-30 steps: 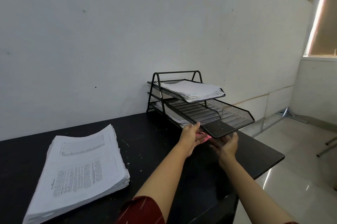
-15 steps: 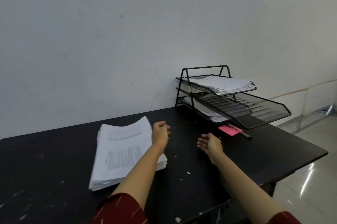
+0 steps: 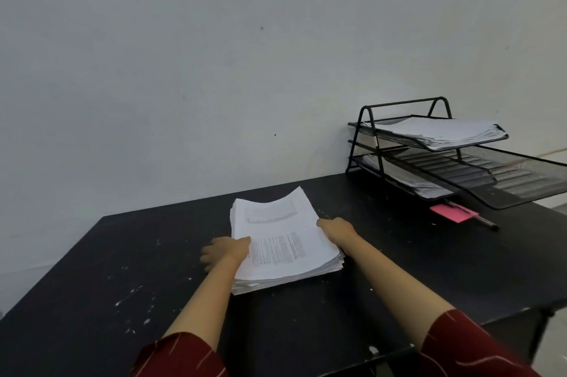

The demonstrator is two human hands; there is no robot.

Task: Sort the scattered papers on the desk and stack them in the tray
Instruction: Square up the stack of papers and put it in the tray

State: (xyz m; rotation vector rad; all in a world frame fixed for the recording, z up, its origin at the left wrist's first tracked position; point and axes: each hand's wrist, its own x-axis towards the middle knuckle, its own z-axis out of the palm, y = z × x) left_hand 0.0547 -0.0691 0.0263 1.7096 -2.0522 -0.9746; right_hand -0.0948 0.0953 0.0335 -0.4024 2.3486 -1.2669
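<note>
Paper stack (image 3: 282,241) on the surface (image 3: 92,300) is gripped at both side edges: left hand (image 3: 225,252), right hand (image 3: 336,227).

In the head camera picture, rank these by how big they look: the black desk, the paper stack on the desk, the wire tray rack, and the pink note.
1. desk
2. tray rack, partly cut off at the right edge
3. paper stack, nearer the camera, so its rank against the rack is unsure
4. pink note
</note>
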